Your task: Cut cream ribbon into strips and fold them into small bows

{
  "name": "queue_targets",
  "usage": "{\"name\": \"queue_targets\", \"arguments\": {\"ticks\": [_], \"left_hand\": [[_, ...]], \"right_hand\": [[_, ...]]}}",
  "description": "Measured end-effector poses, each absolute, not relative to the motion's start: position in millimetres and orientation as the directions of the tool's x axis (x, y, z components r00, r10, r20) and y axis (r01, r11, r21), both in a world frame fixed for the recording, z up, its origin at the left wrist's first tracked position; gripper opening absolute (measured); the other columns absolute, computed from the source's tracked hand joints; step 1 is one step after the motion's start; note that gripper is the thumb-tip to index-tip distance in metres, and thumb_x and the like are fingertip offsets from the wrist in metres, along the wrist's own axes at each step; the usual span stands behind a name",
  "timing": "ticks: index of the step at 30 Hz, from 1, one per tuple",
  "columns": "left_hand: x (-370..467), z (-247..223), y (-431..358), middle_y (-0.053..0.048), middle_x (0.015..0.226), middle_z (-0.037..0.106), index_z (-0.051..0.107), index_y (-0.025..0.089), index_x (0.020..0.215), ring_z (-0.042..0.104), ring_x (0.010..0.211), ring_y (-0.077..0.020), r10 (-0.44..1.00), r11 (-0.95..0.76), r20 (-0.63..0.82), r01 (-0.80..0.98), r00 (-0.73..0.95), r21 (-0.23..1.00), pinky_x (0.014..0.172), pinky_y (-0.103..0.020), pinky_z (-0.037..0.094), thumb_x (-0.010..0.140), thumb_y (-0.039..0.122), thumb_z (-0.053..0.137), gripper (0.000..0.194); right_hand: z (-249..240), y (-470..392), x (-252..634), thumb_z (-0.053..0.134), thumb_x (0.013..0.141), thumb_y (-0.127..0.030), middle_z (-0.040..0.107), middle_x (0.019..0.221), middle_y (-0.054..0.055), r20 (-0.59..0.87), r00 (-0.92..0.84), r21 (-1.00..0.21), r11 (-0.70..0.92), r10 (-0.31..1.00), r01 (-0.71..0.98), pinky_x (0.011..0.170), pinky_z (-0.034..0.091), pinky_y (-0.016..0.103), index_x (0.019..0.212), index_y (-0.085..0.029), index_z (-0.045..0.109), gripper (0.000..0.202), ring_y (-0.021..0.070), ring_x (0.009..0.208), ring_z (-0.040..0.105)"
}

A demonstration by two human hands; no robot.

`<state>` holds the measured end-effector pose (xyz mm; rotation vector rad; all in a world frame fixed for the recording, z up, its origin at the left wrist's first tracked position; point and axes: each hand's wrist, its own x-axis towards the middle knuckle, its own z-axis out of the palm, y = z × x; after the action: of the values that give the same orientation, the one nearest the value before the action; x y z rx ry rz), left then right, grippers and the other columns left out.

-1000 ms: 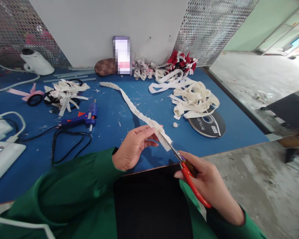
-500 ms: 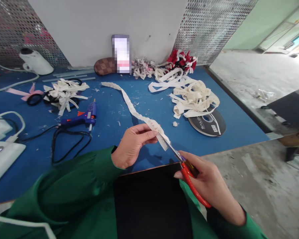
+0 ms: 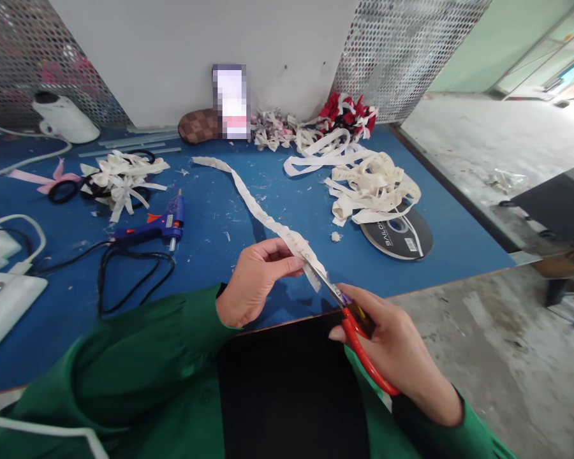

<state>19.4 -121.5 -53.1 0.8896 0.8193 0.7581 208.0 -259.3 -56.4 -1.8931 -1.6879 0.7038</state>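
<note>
Between thumb and fingers, my left hand [image 3: 263, 277] pinches a cream ribbon [image 3: 253, 204] with faint lettering, close to its near end. The rest of that ribbon trails away across the blue table [image 3: 215, 252]. In my right hand [image 3: 392, 341] is a pair of scissors [image 3: 363, 354] with red handles. Their blades lie at the ribbon just right of my left fingertips, and the ribbon's short end hangs beside them. How far the blades are apart I cannot tell.
A blue glue gun [image 3: 165, 223] with a black cord lies left, near white bows with black hair ties [image 3: 122, 178]. At right, loose cream ribbon [image 3: 373, 182] overlaps a black spool [image 3: 399, 236]. A phone [image 3: 232, 102] leans at the back beside a checkered case [image 3: 198, 126].
My right hand and the scissors have shifted slightly left and up, the blades reaching farther along the ribbon. My left hand keeps its pinch almost in place.
</note>
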Motion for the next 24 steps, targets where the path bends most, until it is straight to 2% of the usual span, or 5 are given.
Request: {"name": "queue_targets", "arguments": {"ticks": [7,20,24], "left_hand": [[20.1,-51.5,-122.9,-0.002,0.089,0.077,0.081,0.022,0.102,0.068,0.081,-0.0138,0.834,0.431,-0.273,-0.256,0.48,0.866,0.075,-0.025,0.057,0.071,0.023,0.088,0.032],[19.4,-53.0,-122.8,0.0,0.089,0.075,0.081,0.025,0.107,0.066,0.081,-0.0113,0.834,0.428,-0.267,-0.261,0.484,0.865,0.074,-0.022,0.057,0.074,0.02,0.086,0.034],[20.3,-53.5,-123.6,0.0,0.088,0.076,0.08,0.026,0.108,0.067,0.082,-0.0109,0.818,0.439,-0.267,-0.253,0.509,0.862,0.075,-0.021,0.056,0.072,0.02,0.087,0.036]], "right_hand": [[-51.7,-256.0,204.5,0.071,0.087,-0.047,0.074,0.098,0.004,-0.065,0.088,-0.698,-0.108,0.994,0.708,0.07,0.053,0.027,0.127,-0.024,0.065,0.047,0.0202,0.084,0.069],[-57.0,-258.9,208.2,0.071,0.088,-0.049,0.072,0.085,0.001,-0.075,0.077,-0.731,-0.107,0.994,0.674,0.069,0.052,0.026,0.125,-0.023,0.068,0.045,0.0178,0.074,0.064],[-55.2,-258.2,207.6,0.072,0.086,-0.05,0.073,0.093,0.002,-0.1,0.082,-0.724,-0.129,0.992,0.677,0.076,0.053,0.028,0.129,-0.025,0.065,0.05,0.0194,0.08,0.066]]}}
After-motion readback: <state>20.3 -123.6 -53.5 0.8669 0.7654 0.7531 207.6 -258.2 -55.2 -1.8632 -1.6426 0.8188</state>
